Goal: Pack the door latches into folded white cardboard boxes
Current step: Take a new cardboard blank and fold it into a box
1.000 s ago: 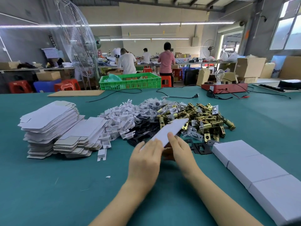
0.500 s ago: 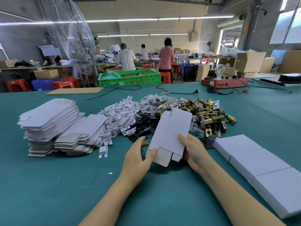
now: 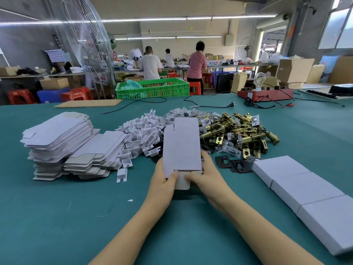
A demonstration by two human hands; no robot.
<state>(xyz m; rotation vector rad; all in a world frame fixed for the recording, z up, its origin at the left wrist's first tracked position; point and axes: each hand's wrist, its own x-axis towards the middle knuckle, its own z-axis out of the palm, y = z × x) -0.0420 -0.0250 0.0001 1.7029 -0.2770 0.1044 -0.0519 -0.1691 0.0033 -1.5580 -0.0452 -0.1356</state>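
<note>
Now the box blank (image 3: 181, 146), a moment ago tilted loosely, stands squared up just before the latch pile (image 3: 238, 131); left hand (image 3: 164, 180) and right hand (image 3: 205, 176) pinch its near flaps, so folding is under way.

Two bare forearms reach in from the near edge, one on the left and one on the right, both uncovered as far back as the frame shows. No sleeve, cuff or glove edge appears on either. The left hand (image 3: 165, 181) and the right hand (image 3: 207, 178) are bare too, with no ring, watch or band in view on the fingers or wrists. The fingernails that show are short and plain.
</note>
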